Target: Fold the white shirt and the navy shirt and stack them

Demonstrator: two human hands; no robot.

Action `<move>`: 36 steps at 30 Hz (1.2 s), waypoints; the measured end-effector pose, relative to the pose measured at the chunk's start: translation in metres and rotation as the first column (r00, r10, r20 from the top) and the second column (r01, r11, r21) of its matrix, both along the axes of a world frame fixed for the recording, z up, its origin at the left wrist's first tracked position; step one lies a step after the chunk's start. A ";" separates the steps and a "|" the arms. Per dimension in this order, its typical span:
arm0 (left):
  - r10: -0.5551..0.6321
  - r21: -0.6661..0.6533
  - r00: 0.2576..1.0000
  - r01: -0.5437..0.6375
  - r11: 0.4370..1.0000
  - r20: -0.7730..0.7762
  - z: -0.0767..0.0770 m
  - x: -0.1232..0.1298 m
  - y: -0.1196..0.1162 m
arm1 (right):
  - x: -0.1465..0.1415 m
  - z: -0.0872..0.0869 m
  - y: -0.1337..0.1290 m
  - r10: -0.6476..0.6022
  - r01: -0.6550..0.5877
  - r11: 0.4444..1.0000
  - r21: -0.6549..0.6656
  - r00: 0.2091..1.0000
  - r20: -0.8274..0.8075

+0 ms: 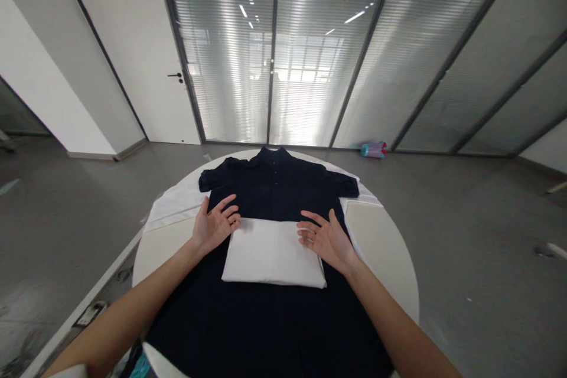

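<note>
A dark navy short-sleeved garment [274,189] lies spread out, its collar at the far edge of a round white table [390,248]. On its middle rests a folded white cloth [272,254], roughly rectangular. My left hand [215,224] is beside the cloth's far left corner, fingers apart and holding nothing. Near the far right corner, my right hand [325,238] has its fingers spread, with nothing in it. Whether either hand touches the cloth cannot be made out.
White fabric [177,204] lies under the garment on the table's far part. A blue and pink object [374,150] is on the floor by the glass wall. A floor socket or box [90,314] shows at the lower left.
</note>
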State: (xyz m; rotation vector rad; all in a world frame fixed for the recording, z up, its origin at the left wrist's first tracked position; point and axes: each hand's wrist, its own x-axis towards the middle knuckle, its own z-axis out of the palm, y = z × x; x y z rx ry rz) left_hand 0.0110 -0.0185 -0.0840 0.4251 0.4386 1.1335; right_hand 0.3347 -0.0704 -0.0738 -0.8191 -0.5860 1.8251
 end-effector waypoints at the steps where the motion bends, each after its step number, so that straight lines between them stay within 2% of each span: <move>1: 0.000 -0.001 1.000 0.000 1.000 0.000 0.000 0.000 0.000 | 0.000 0.000 0.000 0.001 -0.001 1.000 -0.002 1.000 0.000; 13: 0.008 0.008 1.000 -0.008 1.000 -0.008 0.001 0.001 -0.001 | 0.001 -0.002 0.002 -0.002 0.002 1.000 -0.009 1.000 0.006; 16: 0.143 0.039 0.989 -0.142 0.989 -0.041 0.004 0.003 -0.002 | -0.001 0.006 -0.002 -0.015 0.015 1.000 0.005 1.000 -0.019; 19: 0.283 0.046 0.959 -0.282 0.958 -0.024 0.007 0.005 -0.002 | -0.002 0.014 -0.006 -0.065 0.070 0.997 0.041 0.990 -0.127; 21: 0.270 0.031 0.963 -0.270 0.962 0.004 0.008 0.006 -0.002 | -0.002 0.013 -0.006 -0.086 0.093 0.995 0.031 0.980 -0.177; 24: 0.179 0.043 0.984 -0.179 0.983 0.011 0.007 0.007 -0.001 | -0.001 0.004 0.001 -0.149 0.143 0.988 -0.064 0.983 -0.109; 26: 0.172 0.060 0.983 -0.168 0.984 -0.061 0.005 0.008 -0.001 | 0.001 -0.003 0.005 -0.238 0.235 0.968 -0.085 0.971 -0.033; 28: 0.257 0.104 0.950 -0.241 0.965 -0.178 0.004 0.011 -0.004 | 0.001 -0.004 0.007 -0.333 0.332 0.943 -0.026 0.943 -0.014; 30: 0.336 0.226 0.898 -0.277 0.934 -0.284 0.004 0.017 -0.012 | -0.002 -0.001 0.005 -0.329 0.331 0.943 0.035 0.942 -0.058; 31: 0.337 0.312 0.881 -0.235 0.921 -0.331 0.005 0.021 -0.018 | -0.005 0.001 0.002 -0.278 0.283 0.958 0.046 0.956 -0.089; 33: 0.249 0.464 0.858 -0.014 0.886 -0.450 0.008 0.030 -0.031 | -0.013 0.004 -0.001 -0.131 0.136 0.990 0.029 0.983 -0.128; 35: 0.125 0.521 0.803 0.251 0.816 -0.583 0.011 0.038 -0.043 | -0.017 0.001 -0.001 -0.053 0.052 0.999 -0.012 0.993 -0.108; 36: 0.087 0.526 0.766 0.350 0.775 -0.637 0.012 0.041 -0.047 | -0.016 -0.002 0.001 -0.063 0.061 0.998 -0.029 0.996 -0.071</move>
